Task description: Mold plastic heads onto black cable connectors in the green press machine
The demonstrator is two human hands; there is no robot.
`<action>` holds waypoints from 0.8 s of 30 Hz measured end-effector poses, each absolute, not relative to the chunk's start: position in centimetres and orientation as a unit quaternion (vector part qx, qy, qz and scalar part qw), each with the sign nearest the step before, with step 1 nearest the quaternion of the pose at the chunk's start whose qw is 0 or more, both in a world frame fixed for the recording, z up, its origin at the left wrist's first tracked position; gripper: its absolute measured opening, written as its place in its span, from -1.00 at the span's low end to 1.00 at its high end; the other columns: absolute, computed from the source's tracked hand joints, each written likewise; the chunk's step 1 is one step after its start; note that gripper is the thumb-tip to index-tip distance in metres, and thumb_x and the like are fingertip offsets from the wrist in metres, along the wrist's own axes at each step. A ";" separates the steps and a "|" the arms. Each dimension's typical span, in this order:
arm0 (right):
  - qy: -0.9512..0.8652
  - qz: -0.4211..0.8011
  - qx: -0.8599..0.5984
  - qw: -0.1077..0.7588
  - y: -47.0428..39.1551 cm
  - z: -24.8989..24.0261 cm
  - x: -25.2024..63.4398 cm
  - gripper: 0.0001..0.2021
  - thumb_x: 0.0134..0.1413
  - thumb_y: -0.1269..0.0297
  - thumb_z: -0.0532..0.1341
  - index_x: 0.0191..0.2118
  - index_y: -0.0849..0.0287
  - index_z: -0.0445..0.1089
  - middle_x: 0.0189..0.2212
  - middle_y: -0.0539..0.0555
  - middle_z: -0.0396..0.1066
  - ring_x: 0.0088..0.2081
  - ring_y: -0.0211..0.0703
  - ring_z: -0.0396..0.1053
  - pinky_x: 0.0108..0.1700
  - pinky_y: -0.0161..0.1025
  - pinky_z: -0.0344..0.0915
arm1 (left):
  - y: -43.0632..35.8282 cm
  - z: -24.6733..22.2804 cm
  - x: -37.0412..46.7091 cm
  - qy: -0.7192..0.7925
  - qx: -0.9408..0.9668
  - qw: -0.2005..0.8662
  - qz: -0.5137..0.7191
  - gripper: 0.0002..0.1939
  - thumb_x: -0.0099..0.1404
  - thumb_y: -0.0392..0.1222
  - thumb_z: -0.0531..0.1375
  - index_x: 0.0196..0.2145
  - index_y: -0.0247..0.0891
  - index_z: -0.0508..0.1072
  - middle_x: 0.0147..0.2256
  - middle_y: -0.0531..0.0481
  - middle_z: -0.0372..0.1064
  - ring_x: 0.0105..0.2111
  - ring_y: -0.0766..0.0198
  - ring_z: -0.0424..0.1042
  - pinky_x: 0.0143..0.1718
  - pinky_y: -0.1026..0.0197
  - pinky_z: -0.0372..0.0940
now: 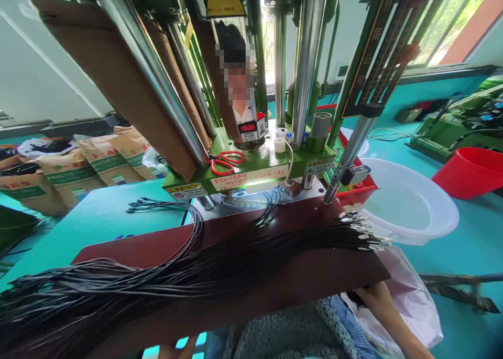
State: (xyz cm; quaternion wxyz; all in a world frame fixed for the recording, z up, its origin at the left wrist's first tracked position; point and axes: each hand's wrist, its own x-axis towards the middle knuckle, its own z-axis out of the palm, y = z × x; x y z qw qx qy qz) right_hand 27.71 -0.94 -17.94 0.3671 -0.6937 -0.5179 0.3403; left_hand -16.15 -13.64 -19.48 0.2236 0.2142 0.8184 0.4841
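A thick bundle of black cables [236,259] lies across a dark red-brown board [306,285]. White and silver tips [365,233] gather at the bundle's right end. Some cables [271,204] run from the bundle into the bed of the green press [255,162], and others [157,206] curl onto the turquoise surface on the left. My right hand [371,294] is at the board's near right edge, beside a dark thing; its fingers are mostly hidden. Only part of my left hand [178,348] shows below the board's near edge, at the bottom of the view.
Red-handled scissors [226,162] rest on the press. Metal columns [153,76] rise from it. To the right are a white tub [432,212], a red bucket [471,173] and a white sack [416,301]. Paper sacks [65,170] stand at left. A person [239,86] appears behind the press columns.
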 end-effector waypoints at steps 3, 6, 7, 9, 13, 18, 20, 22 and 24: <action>-0.532 0.317 -0.710 0.335 -0.7 -18.3 28.1 -0.73 -0.47 0.02 0.16 -0.59 0.12 0.32 -0.57 0.14 0.46 -0.41 0.16 0.40 -0.42 -0.10 0.35 | -13.7 -19.9 -16.6 0.813 0.217 0.242 0.483 -0.28 -0.37 0.11 0.33 -0.23 -0.29 0.34 -0.39 -0.10 0.43 -0.07 -0.17 0.32 0.06 -0.10 0.10; -0.542 0.315 -0.710 0.322 -0.6 -18.5 28.3 -0.72 -0.46 0.00 0.15 -0.59 0.11 0.32 -0.58 0.13 0.45 -0.38 0.17 0.41 -0.39 -0.10 0.36 | -13.6 -20.1 -16.4 0.816 0.221 0.220 0.487 -0.33 -0.32 0.10 0.31 -0.24 -0.29 0.34 -0.39 -0.10 0.44 -0.14 -0.11 0.37 -0.02 -0.06 0.20; -0.545 0.321 -0.707 0.315 -0.5 -18.6 28.3 -0.71 -0.45 -0.01 0.15 -0.59 0.11 0.32 -0.61 0.13 0.44 -0.38 0.18 0.41 -0.38 -0.10 0.36 | -13.5 -19.9 -16.3 0.814 0.231 0.211 0.489 -0.36 -0.28 0.10 0.29 -0.24 -0.29 0.34 -0.38 -0.10 0.44 -0.16 -0.08 0.39 -0.04 -0.04 0.22; -0.555 0.327 -0.703 0.302 -0.4 -18.7 28.5 -0.71 -0.44 -0.01 0.14 -0.59 0.10 0.32 -0.66 0.11 0.41 -0.36 0.19 0.41 -0.34 -0.08 0.36 | -13.5 -19.1 -16.4 0.817 0.261 0.205 0.472 -0.40 -0.23 0.11 0.25 -0.24 -0.29 0.35 -0.37 -0.13 0.45 -0.18 -0.07 0.40 -0.09 0.00 0.25; -0.588 0.317 -0.692 0.274 -0.2 -18.8 29.0 -0.63 -0.41 -0.05 0.14 -0.51 0.16 0.38 -0.55 0.16 0.46 -0.34 0.22 0.41 -0.29 -0.04 0.35 | -14.4 -14.6 -16.9 0.897 0.324 0.223 0.201 -0.46 -0.13 0.21 0.17 -0.31 -0.27 0.37 -0.38 -0.20 0.44 -0.21 -0.16 0.40 -0.26 0.00 0.27; -0.643 0.308 -0.659 0.239 0.0 -18.7 29.5 -0.52 -0.31 -0.12 0.10 -0.38 0.19 0.42 -0.46 0.18 0.48 -0.30 0.21 0.41 -0.23 -0.01 0.33 | -14.5 -7.8 -13.3 0.786 0.573 0.230 0.032 -0.68 0.13 0.07 0.11 -0.24 -0.16 0.39 -0.43 0.01 0.42 -0.39 0.16 0.41 -0.37 0.20 0.24; -0.669 0.291 -0.648 0.219 0.1 -18.3 29.7 -0.51 -0.26 -0.15 0.06 -0.39 0.18 0.41 -0.47 0.18 0.48 -0.30 0.22 0.41 -0.20 0.02 0.32 | -12.4 -6.2 -10.6 0.689 0.698 0.165 0.098 -0.69 0.18 0.03 0.11 -0.19 -0.16 0.37 -0.36 0.00 0.40 -0.34 0.22 0.38 -0.30 0.23 0.25; -0.701 0.277 -0.627 0.195 0.1 -17.7 29.9 -0.53 -0.17 -0.14 0.04 -0.38 0.18 0.41 -0.43 0.18 0.49 -0.28 0.19 0.41 -0.20 -0.01 0.33 | -9.2 -5.4 -8.2 0.619 0.774 0.063 0.122 -0.61 0.14 0.02 0.17 -0.11 -0.21 0.34 -0.23 -0.08 0.36 -0.22 0.16 0.32 -0.19 0.14 0.24; -0.728 0.246 -0.614 0.183 -0.1 -16.9 30.3 -0.59 -0.09 -0.09 0.06 -0.40 0.17 0.42 -0.40 0.16 0.49 -0.28 0.14 0.42 -0.25 -0.10 0.35 | -5.7 -5.3 -6.6 0.574 0.814 -0.012 0.084 -0.51 0.07 0.03 0.23 -0.08 -0.23 0.31 -0.19 -0.11 0.31 -0.20 0.11 0.29 -0.19 0.07 0.25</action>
